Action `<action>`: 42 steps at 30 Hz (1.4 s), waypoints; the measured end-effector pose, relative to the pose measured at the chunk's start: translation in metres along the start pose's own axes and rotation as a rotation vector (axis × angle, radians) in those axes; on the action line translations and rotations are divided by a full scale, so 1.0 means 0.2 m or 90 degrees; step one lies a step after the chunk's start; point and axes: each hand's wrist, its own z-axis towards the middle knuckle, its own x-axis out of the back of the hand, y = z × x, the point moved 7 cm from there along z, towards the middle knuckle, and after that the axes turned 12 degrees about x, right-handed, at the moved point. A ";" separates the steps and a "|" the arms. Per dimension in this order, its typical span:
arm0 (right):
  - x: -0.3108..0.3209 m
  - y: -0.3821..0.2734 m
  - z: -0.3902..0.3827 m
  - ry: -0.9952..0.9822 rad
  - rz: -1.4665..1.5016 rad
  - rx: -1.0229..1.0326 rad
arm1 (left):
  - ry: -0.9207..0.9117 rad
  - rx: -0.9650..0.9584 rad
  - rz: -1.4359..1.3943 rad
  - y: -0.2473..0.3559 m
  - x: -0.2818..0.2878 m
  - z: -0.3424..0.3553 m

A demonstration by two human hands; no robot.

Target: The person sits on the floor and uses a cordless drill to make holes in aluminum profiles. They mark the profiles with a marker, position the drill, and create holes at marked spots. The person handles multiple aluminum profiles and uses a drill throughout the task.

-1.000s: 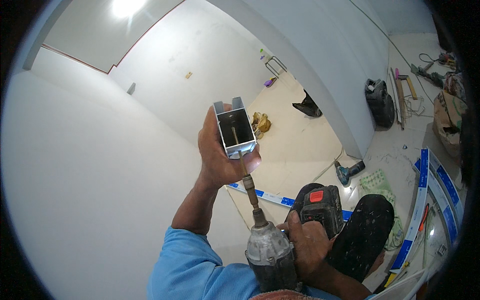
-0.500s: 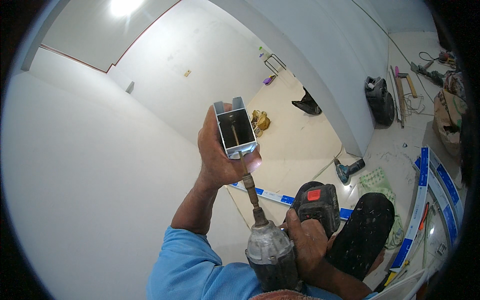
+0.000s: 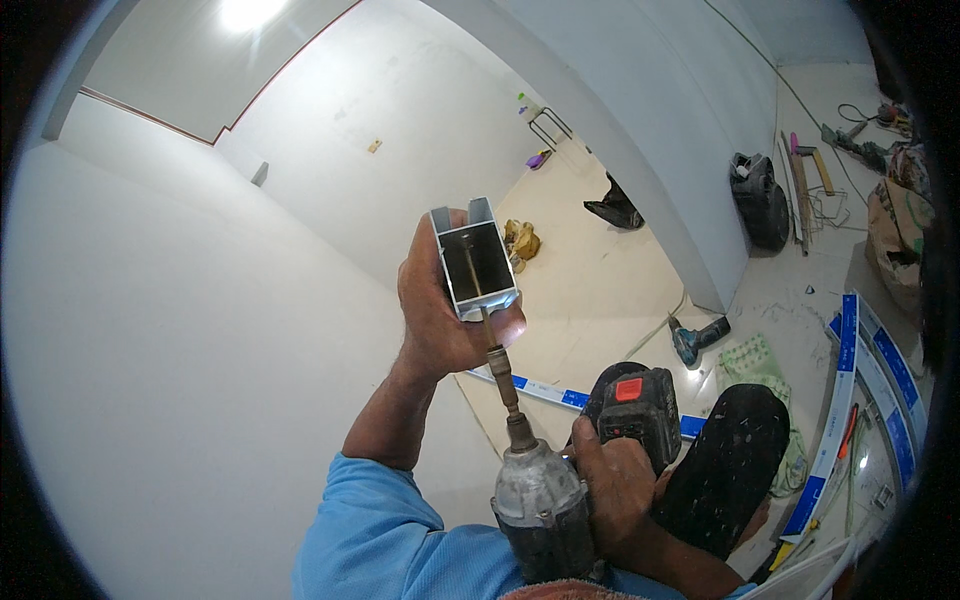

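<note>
My left hand [image 3: 425, 315] is wrapped round a hollow, square metal profile [image 3: 484, 302] with two fins on its far side. Its open end faces me. In my right hand [image 3: 622, 490] is a worn cordless impact driver [image 3: 540, 495], gripped by the handle below a black battery pack [image 3: 642, 415] with a red patch. A thin drill bit [image 3: 487, 328] runs from the driver's chuck through the near wall of the profile, and its shaft shows inside the hollow. My right fingers are partly hidden behind the driver.
A second cordless drill [image 3: 697, 340] lies on the floor by the wall corner. Long blue-and-white strips [image 3: 835, 420] lie at the right, near a green patterned cloth [image 3: 755, 365]. Farther back are a black bag [image 3: 615, 207] and a hand saw [image 3: 822, 172]. A white wall [image 3: 180, 380] stands to my left.
My left hand and the profile have shifted very slightly down and to the right. The driver stays almost in place, with its bit still through the profile's wall.
</note>
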 end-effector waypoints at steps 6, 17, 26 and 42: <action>0.02 -0.01 0.03 0.011 -0.054 0.029 | 0.009 -0.006 0.004 -0.01 0.00 -0.01; 0.02 0.02 0.01 -0.010 -0.028 -0.006 | -0.021 0.020 -0.026 -0.01 -0.05 -0.03; 0.07 0.03 0.03 -0.027 -0.033 -0.029 | -0.056 0.007 0.057 0.02 -0.11 0.00; -0.06 0.37 -0.22 0.095 0.407 -0.556 | -0.102 0.058 0.039 -0.05 -0.42 0.16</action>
